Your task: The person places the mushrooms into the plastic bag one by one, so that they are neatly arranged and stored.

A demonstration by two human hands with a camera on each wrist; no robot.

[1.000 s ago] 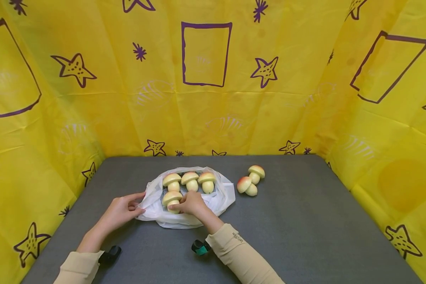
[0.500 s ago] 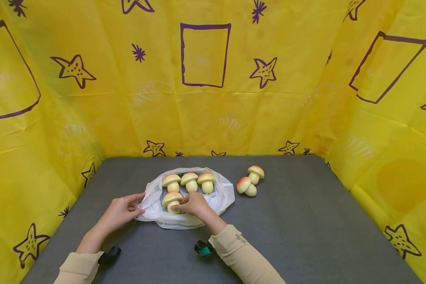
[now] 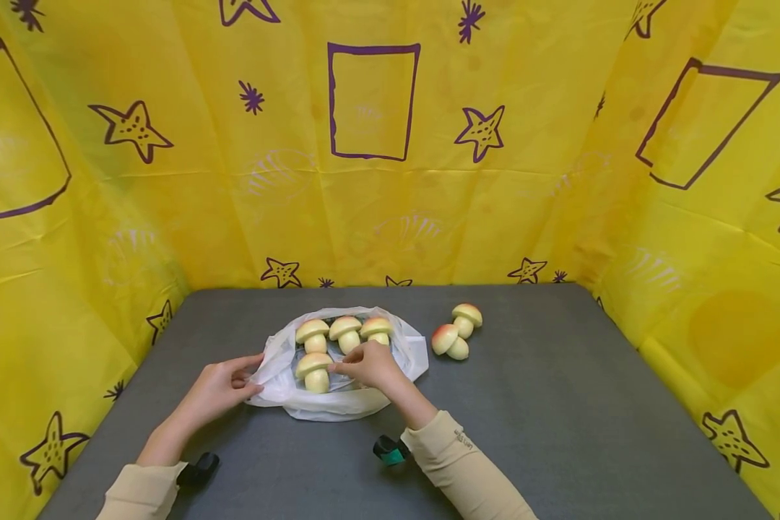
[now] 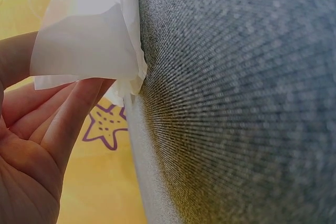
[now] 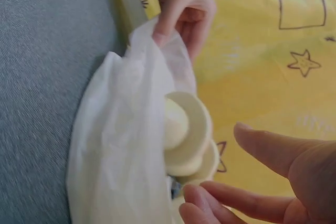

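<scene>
A white plastic bag (image 3: pixel 338 410) lies on the dark grey table with its mouth spread. My left hand (image 3: pixel 216 388) pinches the left edge of the bag between thumb and fingers; the left wrist view shows the thin plastic (image 4: pixel 79 45) in that grip. Several toy mushrooms with pale stems sit inside, three along the back and one mushroom (image 3: pixel 315 372) in front. Beside that front mushroom hovers my right hand (image 3: pixel 375 367), over the bag's mouth. In the right wrist view its thumb and fingers (image 5: pixel 262 145) are apart and hold nothing.
Two more toy mushrooms lie right of the bag, a nearer mushroom (image 3: pixel 451 342) touching or almost touching a farther mushroom (image 3: pixel 466 320). Yellow cloth walls (image 3: pixel 377 217) with purple drawings surround the table's back and sides.
My right hand has let go of the front mushroom and drawn back slightly right. That mushroom stays in the bag. The left hand keeps its hold on the bag edge.
</scene>
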